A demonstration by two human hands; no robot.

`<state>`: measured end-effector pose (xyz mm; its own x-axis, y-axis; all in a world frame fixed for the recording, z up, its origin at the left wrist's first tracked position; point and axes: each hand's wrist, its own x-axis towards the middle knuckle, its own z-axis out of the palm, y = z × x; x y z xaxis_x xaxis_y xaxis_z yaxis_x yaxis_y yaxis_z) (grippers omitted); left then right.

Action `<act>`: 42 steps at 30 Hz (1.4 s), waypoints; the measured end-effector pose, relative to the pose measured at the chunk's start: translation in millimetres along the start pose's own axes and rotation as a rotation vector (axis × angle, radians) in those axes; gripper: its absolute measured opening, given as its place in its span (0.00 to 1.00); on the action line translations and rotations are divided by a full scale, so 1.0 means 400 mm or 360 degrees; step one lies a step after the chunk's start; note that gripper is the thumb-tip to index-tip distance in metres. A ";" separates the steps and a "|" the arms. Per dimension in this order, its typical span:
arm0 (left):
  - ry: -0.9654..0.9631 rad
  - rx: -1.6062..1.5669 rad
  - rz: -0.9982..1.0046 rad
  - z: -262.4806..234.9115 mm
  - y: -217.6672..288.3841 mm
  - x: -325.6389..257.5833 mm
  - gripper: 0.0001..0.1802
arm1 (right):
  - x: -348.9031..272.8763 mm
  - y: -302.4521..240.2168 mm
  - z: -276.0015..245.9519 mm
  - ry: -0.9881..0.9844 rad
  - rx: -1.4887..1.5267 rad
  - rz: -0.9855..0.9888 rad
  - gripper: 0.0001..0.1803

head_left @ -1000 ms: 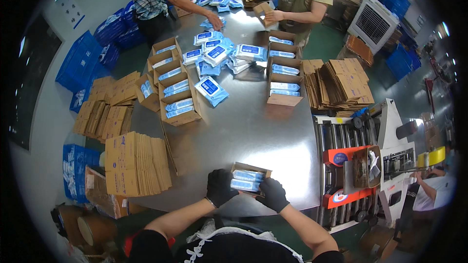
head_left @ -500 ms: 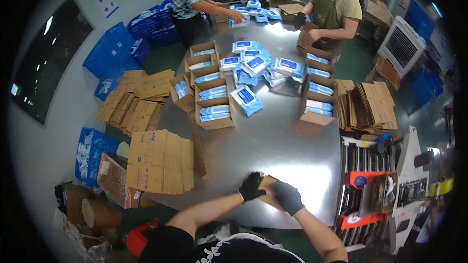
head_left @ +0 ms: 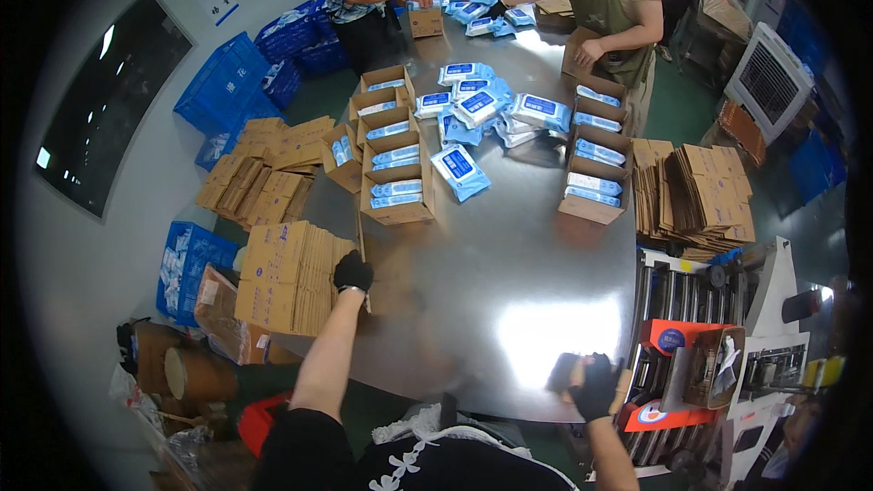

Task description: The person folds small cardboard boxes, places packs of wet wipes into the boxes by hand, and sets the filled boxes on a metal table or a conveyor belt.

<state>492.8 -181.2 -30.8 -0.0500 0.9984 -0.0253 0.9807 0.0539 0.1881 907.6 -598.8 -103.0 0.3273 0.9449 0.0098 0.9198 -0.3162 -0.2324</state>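
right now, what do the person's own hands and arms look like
The left hand and right hand wear black gloves. The left arm has a short black sleeve and a thin pale band at the wrist; the right forearm is bare.

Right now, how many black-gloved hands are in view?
3: the wearer's left hand, at the stack of flat cartons; their right hand, near the right edge of the table; and a co-worker's hand, by the far packs. Others may be hidden.
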 end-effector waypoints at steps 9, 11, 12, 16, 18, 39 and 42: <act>-0.0702 -0.1152 0.0468 -0.106 0.138 -0.288 0.20 | -0.028 0.244 -0.159 -0.0042 0.0008 -0.0167 0.34; -0.0675 -0.1092 0.0648 -0.044 0.131 -0.322 0.22 | -0.023 0.288 -0.157 -0.0182 -0.0043 -0.0177 0.35; -0.0635 -0.1060 0.0757 -0.028 0.136 -0.327 0.22 | -0.013 0.302 -0.173 -0.0227 -0.0059 -0.0172 0.35; -0.0650 -0.0686 0.0829 0.048 0.126 -0.351 0.27 | -0.037 0.291 -0.178 0.0073 -0.0560 -0.0082 0.37; -0.0513 -0.0578 0.1030 0.078 0.150 -0.388 0.28 | -0.011 0.192 -0.053 0.0317 -0.0167 -0.0099 0.26; -0.2333 -0.1875 0.0402 0.205 0.041 -0.282 0.30 | 0.222 -0.420 -0.038 -0.0229 0.1760 0.1017 0.27; -0.2413 -0.1520 0.0258 0.235 0.100 -0.326 0.41 | 0.188 -0.387 -0.012 -0.0660 0.2021 0.0967 0.24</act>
<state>556.2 -310.9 -112.2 0.7623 0.1414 -0.6316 0.4934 0.5045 0.7085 791.1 -479.1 -61.5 0.3004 0.7223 -0.6230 -0.2094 -0.5873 -0.7818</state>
